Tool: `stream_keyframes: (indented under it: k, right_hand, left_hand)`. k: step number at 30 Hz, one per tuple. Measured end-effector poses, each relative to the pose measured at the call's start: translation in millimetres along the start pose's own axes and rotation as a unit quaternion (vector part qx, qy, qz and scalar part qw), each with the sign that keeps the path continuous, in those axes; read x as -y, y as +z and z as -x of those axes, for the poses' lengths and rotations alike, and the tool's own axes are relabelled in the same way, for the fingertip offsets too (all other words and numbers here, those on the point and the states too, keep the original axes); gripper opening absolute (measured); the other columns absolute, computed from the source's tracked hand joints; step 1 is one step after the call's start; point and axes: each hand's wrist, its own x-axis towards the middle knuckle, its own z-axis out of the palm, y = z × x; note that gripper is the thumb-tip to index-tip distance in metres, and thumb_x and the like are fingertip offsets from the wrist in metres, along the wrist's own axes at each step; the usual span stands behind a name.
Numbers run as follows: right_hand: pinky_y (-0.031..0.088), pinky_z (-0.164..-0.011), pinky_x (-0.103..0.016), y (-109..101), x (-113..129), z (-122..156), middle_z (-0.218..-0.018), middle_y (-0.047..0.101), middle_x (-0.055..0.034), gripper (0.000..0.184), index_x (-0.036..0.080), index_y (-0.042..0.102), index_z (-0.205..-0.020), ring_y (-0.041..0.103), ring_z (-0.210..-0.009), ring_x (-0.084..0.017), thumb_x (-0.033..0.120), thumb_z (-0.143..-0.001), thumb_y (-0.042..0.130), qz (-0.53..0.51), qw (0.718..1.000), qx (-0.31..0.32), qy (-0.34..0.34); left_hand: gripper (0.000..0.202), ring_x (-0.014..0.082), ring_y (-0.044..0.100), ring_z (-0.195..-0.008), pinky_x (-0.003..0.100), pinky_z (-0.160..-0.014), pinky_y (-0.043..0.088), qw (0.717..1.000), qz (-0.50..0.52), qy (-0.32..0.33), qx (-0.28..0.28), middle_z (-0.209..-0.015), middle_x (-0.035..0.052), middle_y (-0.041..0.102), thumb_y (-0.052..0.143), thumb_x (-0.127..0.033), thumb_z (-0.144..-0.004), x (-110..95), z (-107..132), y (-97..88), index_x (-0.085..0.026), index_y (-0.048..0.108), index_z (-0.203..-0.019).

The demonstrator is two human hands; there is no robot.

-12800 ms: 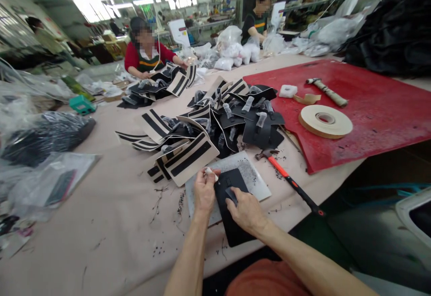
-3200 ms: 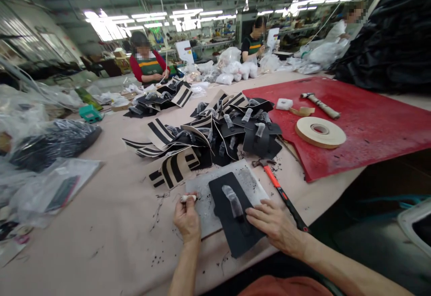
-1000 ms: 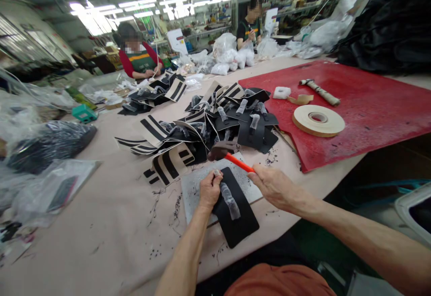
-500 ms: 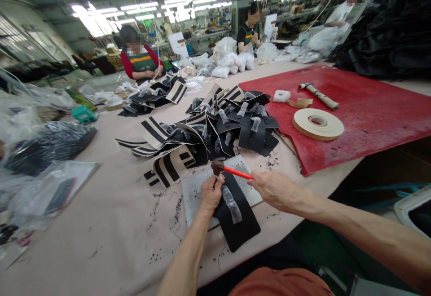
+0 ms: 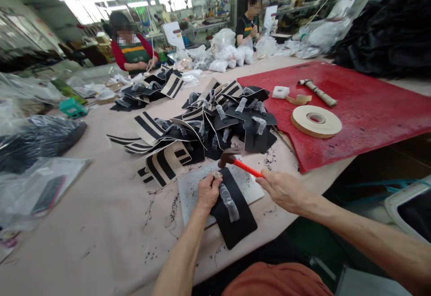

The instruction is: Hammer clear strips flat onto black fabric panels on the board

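Right hand point(image 5: 281, 191) grasps hammer point(image 5: 247, 168), its head close to the pale tool point(image 5: 217, 175) pinched by left hand point(image 5: 207, 192) at panel's point(image 5: 237, 225) far end, over slab point(image 5: 254, 192). Risk: off-centre blow could hit left hand.

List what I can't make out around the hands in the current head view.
Head view: small pale piece, its lower part hidden by the left hand.
Head view: hammer, its handle end hidden by the right hand; its head is blurred.
Head view: pile of panels, too overlapped to count.
Head view: black heap, cut off by the right edge.
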Motion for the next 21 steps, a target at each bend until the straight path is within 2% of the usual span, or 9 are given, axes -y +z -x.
stream_keyframes:
  k: [3,5,8,10,12,14,15,18,21]
  right_hand:
    - [0.033,-0.055,-0.027,13.7,-27.1,-3.0,-0.068,0.058,-0.0029,0.035,0.021,0.054,-0.080,0.052,-0.058,-0.016,0.035,-0.103,0.033,-0.089,0.995,0.009,0.038]
    - [0.036,-0.054,-0.026,29.0,-45.3,-6.5,-0.063,0.056,-0.0009,0.037,0.022,0.053,-0.075,0.051,-0.056,-0.016,0.035,-0.103,0.032,-0.125,0.987,0.023,0.098]
    - [0.040,-0.057,-0.027,50.6,-62.4,-11.2,-0.065,0.057,-0.0021,0.035,0.020,0.057,-0.084,0.056,-0.059,-0.018,0.036,-0.104,0.033,-0.082,0.981,0.015,0.175]
    - [0.043,-0.065,-0.030,57.6,-60.0,-13.4,-0.077,0.060,-0.0077,0.029,0.016,0.059,-0.093,0.061,-0.072,-0.022,0.035,-0.103,0.039,-0.031,0.982,-0.015,0.188]
    - [0.045,-0.076,-0.035,59.0,-44.1,-15.4,-0.094,0.061,-0.0142,0.024,0.012,0.060,-0.104,0.062,-0.087,-0.026,0.031,-0.102,0.044,0.003,0.986,-0.071,0.152]
    - [0.046,-0.085,-0.037,59.4,-17.5,-18.1,-0.111,0.059,-0.0159,0.027,0.012,0.057,-0.120,0.059,-0.100,-0.027,0.024,-0.099,0.046,-0.011,0.990,-0.128,0.052]
    - [0.046,-0.088,-0.037,61.1,-2.0,-19.9,-0.116,0.057,-0.0147,0.033,0.014,0.053,-0.128,0.057,-0.104,-0.026,0.021,-0.097,0.048,-0.042,0.990,-0.133,-0.014]
    - [0.045,-0.087,-0.032,75.1,40.6,-27.5,-0.118,0.056,-0.0085,0.045,0.020,0.051,-0.135,0.056,-0.102,-0.021,0.014,-0.091,0.053,-0.114,0.976,-0.062,-0.173]
    - [0.042,-0.080,-0.031,95.1,63.3,-35.4,-0.108,0.056,-0.0067,0.029,0.022,0.063,-0.121,0.056,-0.092,-0.019,0.015,-0.095,0.050,-0.060,0.981,-0.013,-0.187]
  left_hand:
    - [0.014,0.0217,0.072,-0.086,0.032,-0.082,0.055,1.000,0.009,0.001,-0.003,-0.090,0.0035,0.077,0.061,-0.029,-0.086,-0.4,0.2,0.2,-0.022,0.074,-0.089]
    - [0.014,0.0218,0.072,-0.085,0.032,-0.081,0.055,1.000,0.007,-0.001,-0.006,-0.091,0.0033,0.078,0.062,-0.029,-0.086,0.7,0.4,0.4,-0.022,0.074,-0.089]
    - [0.014,0.0223,0.072,-0.086,0.033,-0.083,0.055,1.000,0.002,-0.004,-0.014,-0.092,0.0033,0.078,0.064,-0.029,-0.085,3.3,0.7,0.6,-0.023,0.075,-0.090]
    - [0.015,0.0228,0.073,-0.087,0.034,-0.084,0.055,1.000,-0.006,-0.008,-0.025,-0.092,0.0036,0.078,0.066,-0.031,-0.085,4.0,1.0,0.6,-0.023,0.075,-0.092]
    - [0.016,0.0230,0.073,-0.086,0.034,-0.084,0.055,0.999,-0.017,-0.012,-0.036,-0.092,0.0038,0.078,0.067,-0.033,-0.084,3.3,1.5,0.6,-0.023,0.076,-0.093]
    - [0.017,0.0230,0.073,-0.084,0.034,-0.082,0.055,0.998,-0.029,-0.014,-0.047,-0.090,0.0038,0.078,0.068,-0.035,-0.083,1.2,2.3,0.9,-0.023,0.076,-0.092]
    - [0.016,0.0228,0.072,-0.084,0.033,-0.081,0.055,0.998,-0.036,-0.012,-0.052,-0.090,0.0038,0.078,0.068,-0.036,-0.083,-0.2,2.7,1.3,-0.023,0.076,-0.091]
    - [0.016,0.0204,0.070,-0.077,0.030,-0.077,0.054,0.995,-0.066,-0.004,-0.070,-0.085,0.0030,0.077,0.070,-0.038,-0.083,-4.5,2.9,3.8,-0.023,0.074,-0.086]
    - [0.021,0.0171,0.065,-0.067,0.027,-0.068,0.052,0.991,-0.071,-0.051,-0.106,-0.073,0.0005,0.072,0.074,-0.042,-0.079,-7.2,-2.0,6.1,-0.021,0.070,-0.076]
